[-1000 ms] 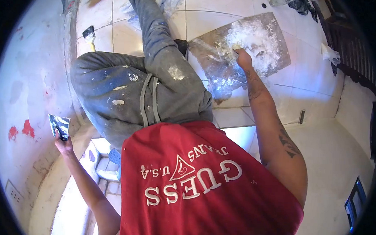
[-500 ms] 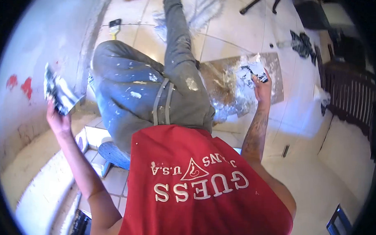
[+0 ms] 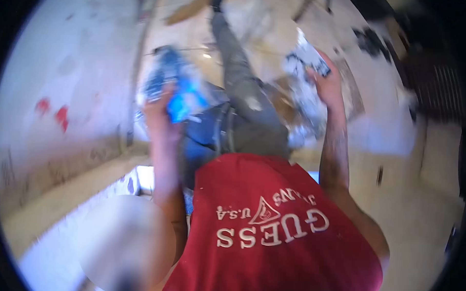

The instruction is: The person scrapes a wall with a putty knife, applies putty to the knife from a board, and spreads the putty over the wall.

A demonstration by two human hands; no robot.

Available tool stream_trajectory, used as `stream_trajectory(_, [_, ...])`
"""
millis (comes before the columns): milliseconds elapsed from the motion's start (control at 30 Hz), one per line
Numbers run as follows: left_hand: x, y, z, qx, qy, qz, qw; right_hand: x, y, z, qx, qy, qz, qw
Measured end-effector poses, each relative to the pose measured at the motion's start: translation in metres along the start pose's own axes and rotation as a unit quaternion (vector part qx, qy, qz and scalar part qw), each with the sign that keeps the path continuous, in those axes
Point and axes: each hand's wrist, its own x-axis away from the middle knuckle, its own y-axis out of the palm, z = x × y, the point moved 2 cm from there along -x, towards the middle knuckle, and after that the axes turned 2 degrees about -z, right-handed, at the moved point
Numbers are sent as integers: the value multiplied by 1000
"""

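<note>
My left hand [image 3: 162, 115], blurred by motion, is closed on a flat, shiny scraper [image 3: 169, 74] with a bluish reflection. It is held up in front of my paint-spotted grey trousers [image 3: 200, 131]. My right hand [image 3: 328, 83] grips a second flat scraper [image 3: 304, 56], smeared with white and dark patches, its pointed corner tilted upward. Below the right hand, a brown board [image 3: 354, 93] smeared with white paste lies on the floor, partly hidden by my forearm.
At left stands a pale wall [image 3: 77, 53] with red marks [image 3: 61, 118]. A crumpled whitish sheet [image 3: 252, 23] lies on the floor ahead. Farther right are a dark crumpled item [image 3: 370, 41] and dark slatted furniture [image 3: 440, 93]. A blurred round patch covers the lower left.
My left hand has swung from beside the wall rightward and up, in front of my trousers, with its scraper. My right hand has risen slightly, still holding its scraper. The view has shifted left.
</note>
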Motion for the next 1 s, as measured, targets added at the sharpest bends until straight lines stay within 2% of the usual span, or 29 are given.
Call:
stream_trajectory(33, [-6, -9, 1, -42, 11, 53, 998, 0, -32, 32, 79, 47, 12, 996])
stream_trajectory(67, [-13, -33, -5, -75, -3, 64, 995, 1, -64, 68, 156, 94, 10, 983])
stream_trajectory(133, [-21, -36, -10, -137, 10, 109, 985, 22, -125, 173, 291, 197, 22, 936])
stream_trajectory(167, [-30, -53, -16, -163, 5, 94, 982, 35, -155, 234, 340, 216, 1, 915])
stream_trajectory(200, [-32, -94, -7, -170, 1, 85, 982, 59, -155, 268, 395, 226, -19, 890])
stream_trajectory(267, [-40, -108, -7, -179, -15, 70, 981, 84, -172, 303, 412, 303, -9, 859])
stream_trajectory(333, [-49, -96, -10, -158, -38, 48, 985, 90, -194, 338, 440, 322, 32, 838])
stream_trajectory(400, [-59, -111, -17, -121, -55, 35, 990, 78, -195, 338, 438, 357, 67, 822])
stream_trajectory(500, [-60, -115, -6, -96, -79, 5, 992, 54, -183, 354, 393, 368, 38, 842])
stream_trajectory(533, [-60, -114, -4, -99, -85, 13, 991, 48, -184, 375, 388, 365, 51, 845])
stream_trajectory(633, [-66, -119, -1, -102, -110, -15, 989, 36, -177, 399, 394, 322, -9, 861])
stream_trajectory(667, [-67, -125, -1, -91, -123, -18, 988, 33, -171, 399, 452, 322, -3, 832])
stream_trajectory(700, [-67, -127, 1, -84, -135, -20, 987, 36, -170, 401, 436, 325, -8, 839])
stream_trajectory(800, [-67, -123, -2, -75, -116, -22, 990, 36, -174, 399, 402, 339, -33, 850])
stream_trajectory(900, [-66, -123, -6, -74, -99, 17, 992, 35, -162, 393, 436, 279, -14, 856])
stream_trajectory(1000, [-66, -126, -7, -71, -102, 6, 992, 30, -159, 389, 411, 313, -55, 854])
